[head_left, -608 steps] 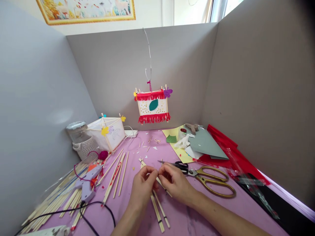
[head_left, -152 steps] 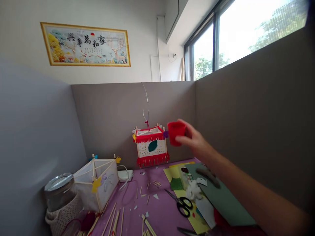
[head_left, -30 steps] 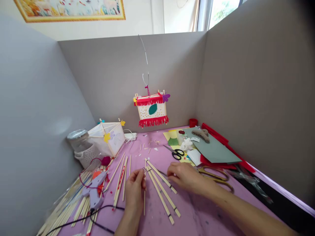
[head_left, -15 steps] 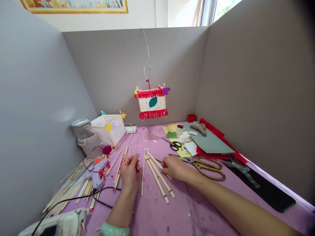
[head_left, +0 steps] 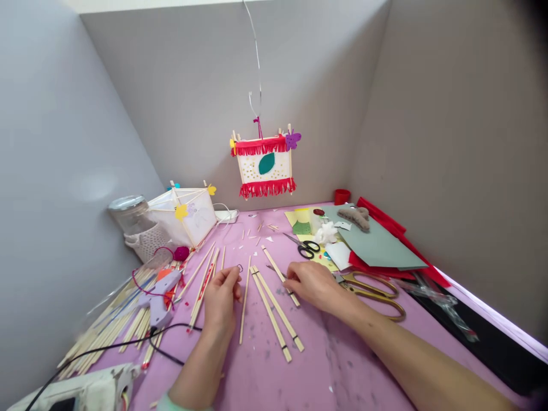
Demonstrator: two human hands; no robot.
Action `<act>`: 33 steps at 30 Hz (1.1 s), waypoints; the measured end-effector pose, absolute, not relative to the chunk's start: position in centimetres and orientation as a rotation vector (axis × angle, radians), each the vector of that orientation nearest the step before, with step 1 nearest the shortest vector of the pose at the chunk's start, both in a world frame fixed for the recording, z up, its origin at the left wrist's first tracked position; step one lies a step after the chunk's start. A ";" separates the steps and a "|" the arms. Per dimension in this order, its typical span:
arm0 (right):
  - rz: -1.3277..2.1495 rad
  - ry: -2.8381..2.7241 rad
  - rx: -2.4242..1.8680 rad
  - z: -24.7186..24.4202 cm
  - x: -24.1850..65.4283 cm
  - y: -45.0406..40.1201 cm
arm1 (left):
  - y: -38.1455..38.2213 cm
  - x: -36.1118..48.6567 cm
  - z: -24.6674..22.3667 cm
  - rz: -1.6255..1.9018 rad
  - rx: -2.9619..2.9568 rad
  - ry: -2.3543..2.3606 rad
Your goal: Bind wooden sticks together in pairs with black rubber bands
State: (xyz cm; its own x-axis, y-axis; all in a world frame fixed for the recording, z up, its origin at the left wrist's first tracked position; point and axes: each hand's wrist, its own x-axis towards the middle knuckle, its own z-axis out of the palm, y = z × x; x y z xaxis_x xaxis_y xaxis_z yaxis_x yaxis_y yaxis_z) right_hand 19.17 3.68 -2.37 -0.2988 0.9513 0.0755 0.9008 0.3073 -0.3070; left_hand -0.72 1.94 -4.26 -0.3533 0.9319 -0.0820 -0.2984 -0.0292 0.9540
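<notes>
My left hand (head_left: 221, 297) is closed in a pinch, and a thin dark loop (head_left: 240, 268) pokes out at its fingertips. My right hand (head_left: 310, 283) has its fingers curled on a short pale wooden stick (head_left: 274, 264), which lies slanted on the table. Between my hands, two longer wooden sticks (head_left: 274, 311) with black marks near their ends lie side by side, close together at the far end. A thinner stick (head_left: 245, 299) lies just right of my left hand. Gold-handled scissors (head_left: 372, 288) are partly hidden behind my right hand.
A fringed lantern (head_left: 265, 165) hangs from a wire ahead. On the left are a white lantern (head_left: 199, 217), a jar (head_left: 128, 208), a glue gun (head_left: 160, 299) with a black cord and many sticks. Black scissors (head_left: 307, 249) and felt sheets (head_left: 377, 245) lie right.
The short stick under my right hand has shifted right, apart from the two marked sticks. My left hand keeps its pinch. The view has tilted down.
</notes>
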 end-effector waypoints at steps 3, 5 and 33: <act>0.341 -2.333 -1.718 -2.6 19.1 3.4 | 2.1 -0.9 -4.1 1.595 0.714 1.267; 0.318 -2.360 -1.742 -2.6 18.5 2.9 | 2.3 -1.1 -4.0 1.605 0.708 1.275; 0.467 -2.477 -1.717 -1.3 15.2 -1.5 | 2.0 -1.5 -3.9 1.197 1.213 1.549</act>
